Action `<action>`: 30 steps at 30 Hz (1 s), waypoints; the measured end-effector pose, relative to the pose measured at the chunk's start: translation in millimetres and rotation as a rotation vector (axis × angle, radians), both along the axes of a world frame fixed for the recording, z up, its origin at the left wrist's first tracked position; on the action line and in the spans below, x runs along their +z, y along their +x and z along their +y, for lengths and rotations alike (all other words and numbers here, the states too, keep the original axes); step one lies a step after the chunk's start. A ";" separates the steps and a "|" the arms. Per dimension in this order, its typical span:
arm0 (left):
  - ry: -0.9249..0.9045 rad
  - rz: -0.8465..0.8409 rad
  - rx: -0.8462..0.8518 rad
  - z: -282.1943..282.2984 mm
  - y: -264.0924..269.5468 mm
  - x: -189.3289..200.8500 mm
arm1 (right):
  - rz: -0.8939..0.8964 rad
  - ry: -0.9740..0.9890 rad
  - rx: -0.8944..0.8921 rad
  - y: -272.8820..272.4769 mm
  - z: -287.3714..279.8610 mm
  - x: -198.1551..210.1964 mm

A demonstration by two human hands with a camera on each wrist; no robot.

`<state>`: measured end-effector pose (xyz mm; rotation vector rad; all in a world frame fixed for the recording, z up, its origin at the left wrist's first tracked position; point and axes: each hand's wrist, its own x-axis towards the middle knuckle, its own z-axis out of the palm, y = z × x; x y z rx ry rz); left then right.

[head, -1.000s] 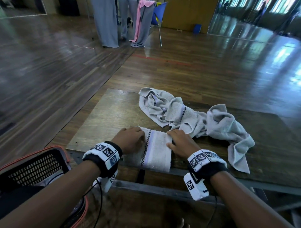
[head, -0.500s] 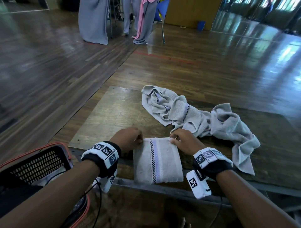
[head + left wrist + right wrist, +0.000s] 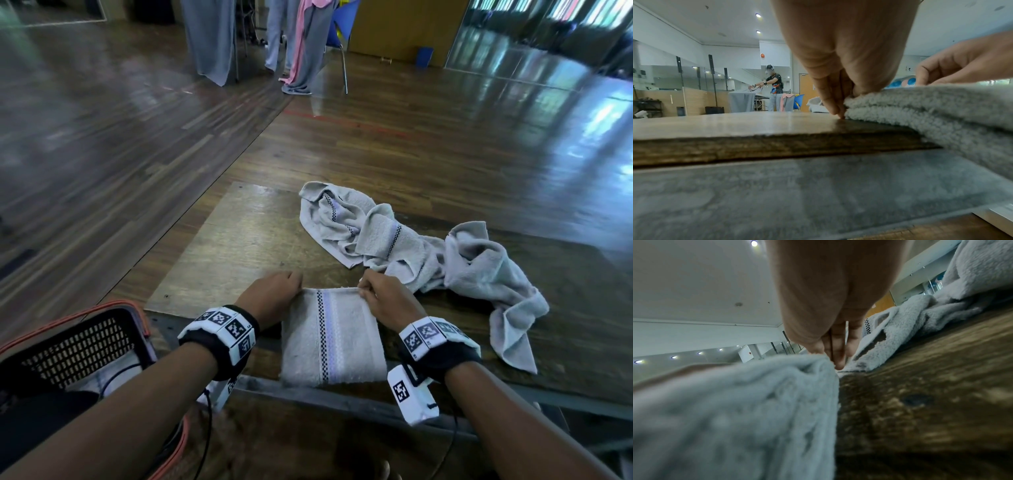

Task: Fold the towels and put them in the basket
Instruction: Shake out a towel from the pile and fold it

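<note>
A folded grey towel (image 3: 330, 337) with a checkered stripe lies flat at the table's near edge, its lower end over the edge. My left hand (image 3: 274, 294) pinches its far left corner (image 3: 851, 100), thumb on top and fingers at the side. My right hand (image 3: 380, 294) pinches the far right corner (image 3: 822, 360). Beyond, crumpled grey towels (image 3: 411, 246) lie in a heap on the table. The dark mesh basket (image 3: 82, 346) with an orange rim stands at the lower left, below the table.
The wooden table (image 3: 239, 240) has bare surface left of the towel heap. A metal frame rail (image 3: 342, 401) runs along its near edge. Far off, a person (image 3: 774, 87) handles grey cloth beside a blue chair (image 3: 342, 27). Shiny wood floor surrounds the table.
The towel has been folded down toward me and now lies as a smooth rectangle. Both hands have shifted from pressing on it to pinching its far corners.
</note>
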<state>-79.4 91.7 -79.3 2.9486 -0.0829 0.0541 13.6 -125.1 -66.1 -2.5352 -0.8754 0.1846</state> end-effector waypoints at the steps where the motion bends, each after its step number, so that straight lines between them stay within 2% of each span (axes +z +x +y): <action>1: -0.008 -0.002 0.004 0.4 0.2 0.2 | -0.007 -0.018 -0.001 0.0 0.9 1.3; 5: 0.039 -0.008 0.021 -0.5 -3.0 -0.6 | -0.098 -0.125 0.029 -2.6 4.2 -0.9; 9: 0.168 -0.140 -0.031 -10.0 -11.5 11.6 | -0.421 -0.338 0.115 -10.9 10.4 0.7; 12: 0.179 -0.069 -0.080 -33.1 -23.0 15.4 | -0.566 -0.476 0.117 -32.0 15.6 9.4; 14: 0.167 -0.006 -0.029 -45.5 -29.9 10.9 | -0.604 -0.462 0.083 -49.2 15.8 9.6; 18: 0.160 0.149 0.074 -49.9 -28.2 -6.1 | -0.268 -0.436 -0.042 -64.2 12.5 -9.7; 21: 0.149 0.158 0.111 -44.6 -21.7 -15.3 | -0.127 -0.389 -0.086 -57.1 13.8 -24.8; 23: 0.070 0.162 0.140 -39.7 -20.9 -20.5 | -0.057 -0.383 -0.111 -49.6 15.0 -34.4; 27: -0.026 0.166 0.151 -28.3 -23.8 -28.0 | -0.057 -0.397 -0.157 -37.4 6.8 -46.5; 30: -0.020 0.201 0.187 -11.0 -29.7 -26.7 | -0.215 -0.430 -0.190 -34.7 -6.9 -43.7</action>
